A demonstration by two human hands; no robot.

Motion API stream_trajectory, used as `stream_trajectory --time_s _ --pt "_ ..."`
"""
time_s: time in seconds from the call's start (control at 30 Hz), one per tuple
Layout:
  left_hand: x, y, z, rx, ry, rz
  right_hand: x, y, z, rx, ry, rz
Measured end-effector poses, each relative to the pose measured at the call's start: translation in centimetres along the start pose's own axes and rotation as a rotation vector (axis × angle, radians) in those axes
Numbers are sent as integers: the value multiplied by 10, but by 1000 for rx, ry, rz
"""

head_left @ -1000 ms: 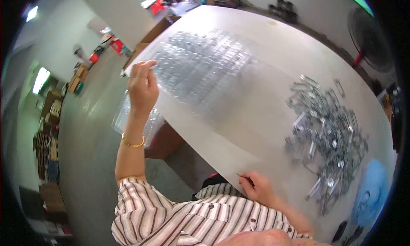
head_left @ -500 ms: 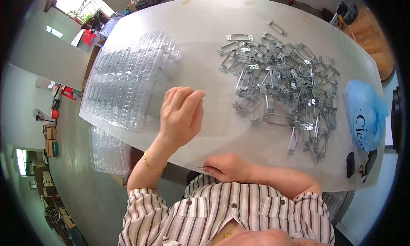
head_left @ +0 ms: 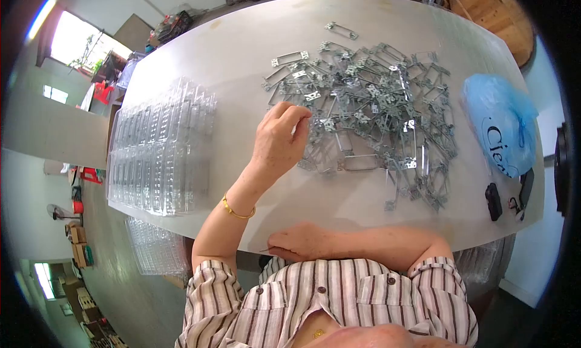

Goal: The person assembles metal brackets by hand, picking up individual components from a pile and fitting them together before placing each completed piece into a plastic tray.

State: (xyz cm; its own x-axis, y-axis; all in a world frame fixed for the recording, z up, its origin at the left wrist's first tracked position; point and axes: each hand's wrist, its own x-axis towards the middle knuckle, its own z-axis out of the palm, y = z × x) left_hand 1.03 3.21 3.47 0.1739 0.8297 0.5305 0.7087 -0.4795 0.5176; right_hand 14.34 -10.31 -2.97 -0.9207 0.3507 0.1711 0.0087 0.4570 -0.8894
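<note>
My left hand (head_left: 279,139), with a gold bracelet at the wrist, is over the left edge of a heap of metal brackets (head_left: 387,97). Its fingers are bent together near the closest brackets, and whatever lies between them is hidden. The brackets are small silvery frames with flat, holed end plates, piled loosely. By the table's front edge my right hand (head_left: 299,241) rests closed, close to my shirt. A thin dark rod (head_left: 264,249) sticks out of it to the left; the rest of that rod is covered by the fingers.
Stacked clear plastic trays (head_left: 160,148) stand at the left of the white table (head_left: 242,45). More clear trays (head_left: 156,248) sit lower, beside the table. At the right are a blue plastic bag (head_left: 502,124) and a small black object (head_left: 493,201).
My left hand has moved right, away from the trays, to the edge of the bracket heap. The view has turned rightward. My right hand stays closed at the table's front edge.
</note>
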Motion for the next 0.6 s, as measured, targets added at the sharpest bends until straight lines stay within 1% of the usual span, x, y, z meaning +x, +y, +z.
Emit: stream_trajectory --time_s 0.1,0.17,0.2,0.27,0.3,0.33,0.37,0.4,0.47,0.5,0.57,0.6 --pt "18 9 21 -33 -45 33 -2 5 2 18 16 -48" --pt "31 20 28 14 -158 -51 -3 0 1 32 14 -47" --pt "36 23 35 12 -164 -42 -4 1 1 37 8 -55" --pt "44 28 48 148 -187 127 -5 1 2 48 22 -62" --pt "47 29 55 144 -191 134 -5 2 3 62 26 -70" --pt "49 29 62 192 -236 161 -4 3 4 59 35 -68" --pt "51 30 65 234 -287 180 -3 1 3 48 7 -56" --pt "54 33 67 233 -289 190 -2 3 4 28 -17 -52" --pt "59 38 69 330 -452 146 -3 5 4 33 -11 -56" --pt "60 37 71 330 -458 153 -3 6 5 39 -15 -61" --pt "63 33 77 409 -548 146 -3 8 7 42 4 -68" --pt "65 33 76 402 -558 142 -3 4 6 57 6 -66"
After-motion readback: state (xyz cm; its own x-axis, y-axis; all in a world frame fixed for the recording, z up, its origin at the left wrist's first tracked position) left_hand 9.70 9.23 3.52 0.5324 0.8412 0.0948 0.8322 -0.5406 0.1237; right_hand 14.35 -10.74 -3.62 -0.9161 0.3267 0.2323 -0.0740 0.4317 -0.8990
